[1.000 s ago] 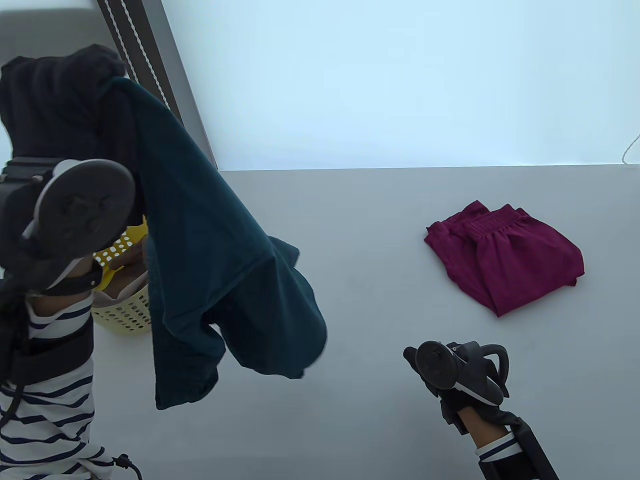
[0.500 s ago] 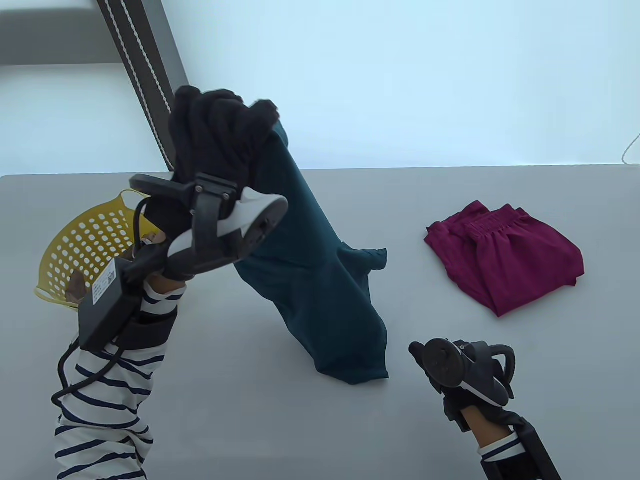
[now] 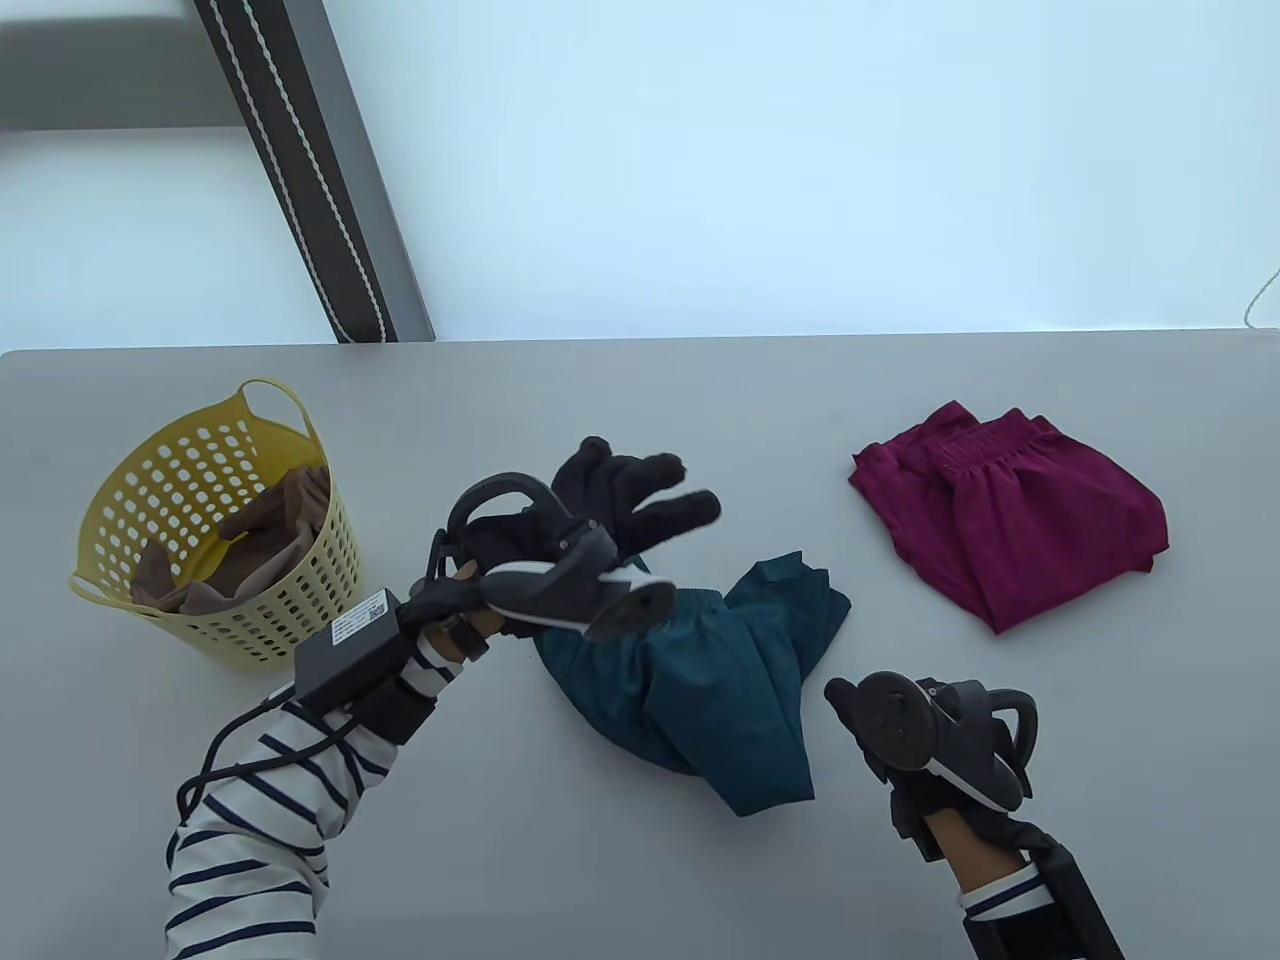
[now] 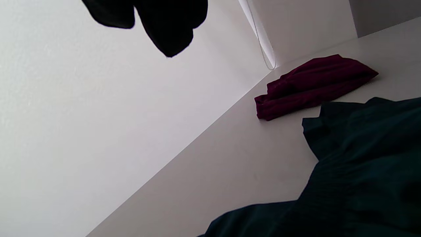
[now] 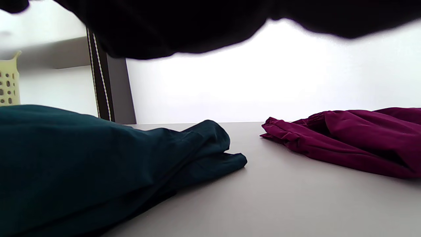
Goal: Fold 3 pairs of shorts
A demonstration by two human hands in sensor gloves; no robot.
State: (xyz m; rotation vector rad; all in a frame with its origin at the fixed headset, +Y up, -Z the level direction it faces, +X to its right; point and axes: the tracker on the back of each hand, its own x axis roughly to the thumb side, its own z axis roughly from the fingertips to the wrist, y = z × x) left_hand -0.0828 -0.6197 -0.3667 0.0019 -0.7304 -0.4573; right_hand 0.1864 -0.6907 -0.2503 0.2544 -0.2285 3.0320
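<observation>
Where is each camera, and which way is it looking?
Table view: sits high, looks down at the table; shows the left hand, right hand, striped sleeves, yellow basket.
Left wrist view: sits low by the left hand, looks across the teal shorts toward the maroon shorts; dark fingertips at the top.
Right wrist view: sits near the tabletop, faces the far wall; dark glove along the top.
All three views share both pairs of shorts.

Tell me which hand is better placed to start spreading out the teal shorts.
The left hand, probably: it hovers open right over the crumpled teal shorts. The right hand sits beside their right edge and could then help.
</observation>
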